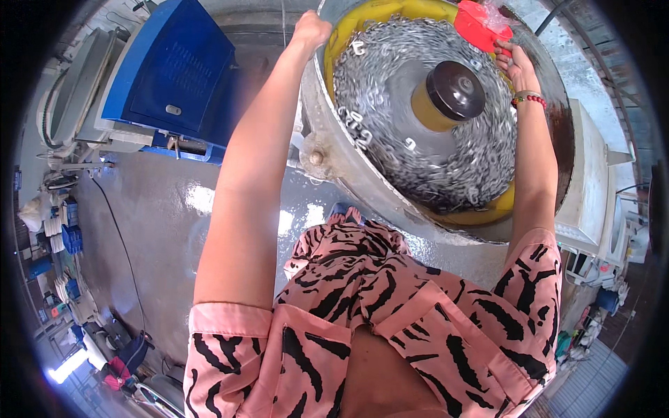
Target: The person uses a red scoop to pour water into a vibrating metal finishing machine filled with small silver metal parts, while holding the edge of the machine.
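And here the left hand (312, 32) curls closed at the far left rim of the round, grey, yellow-lined tub (331, 143), right hand (514, 64) gripping a red plastic bowl (475, 29) by its far right edge, beside blurred silvery pieces (376, 87)

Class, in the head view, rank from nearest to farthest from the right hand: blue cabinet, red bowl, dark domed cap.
1. Red bowl, at the right hand
2. Dark domed cap, lower left of the hand
3. Blue cabinet, far left
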### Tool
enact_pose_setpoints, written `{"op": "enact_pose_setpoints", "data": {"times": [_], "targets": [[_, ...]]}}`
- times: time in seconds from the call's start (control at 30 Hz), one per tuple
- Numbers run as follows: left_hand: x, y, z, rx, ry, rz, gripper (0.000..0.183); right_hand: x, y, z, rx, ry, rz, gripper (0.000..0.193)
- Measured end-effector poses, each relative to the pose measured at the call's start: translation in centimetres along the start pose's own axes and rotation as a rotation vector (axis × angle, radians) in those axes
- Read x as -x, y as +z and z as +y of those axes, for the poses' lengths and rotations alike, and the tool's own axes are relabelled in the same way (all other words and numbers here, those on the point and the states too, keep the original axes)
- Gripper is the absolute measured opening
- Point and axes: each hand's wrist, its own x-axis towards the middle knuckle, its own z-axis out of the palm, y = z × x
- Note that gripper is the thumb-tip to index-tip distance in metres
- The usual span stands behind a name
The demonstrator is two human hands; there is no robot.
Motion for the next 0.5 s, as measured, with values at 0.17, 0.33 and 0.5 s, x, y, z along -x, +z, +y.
{"op": "enact_pose_setpoints", "data": {"times": [0.17, 0.33, 0.5], "targets": [[-0.2, -0.1, -0.2, 0.041, 0.006, -0.007, 0.044, 0.6, 0.0, -0.8, -0.003, -0.067, 0.013, 0.009], [-0.1, 0.4, 0.3, -0.043, -0.004, 0.003, 0.044, 1.7, -0.8, -0.9, 0.162, -0.106, 0.129, 0.008], [0.2, 0.0, 0.6, -0.019, -0.021, -0.012, 0.045, 2.5, -1.6, -1.0, 1.428, -0.559, 0.478, 0.038]]}}
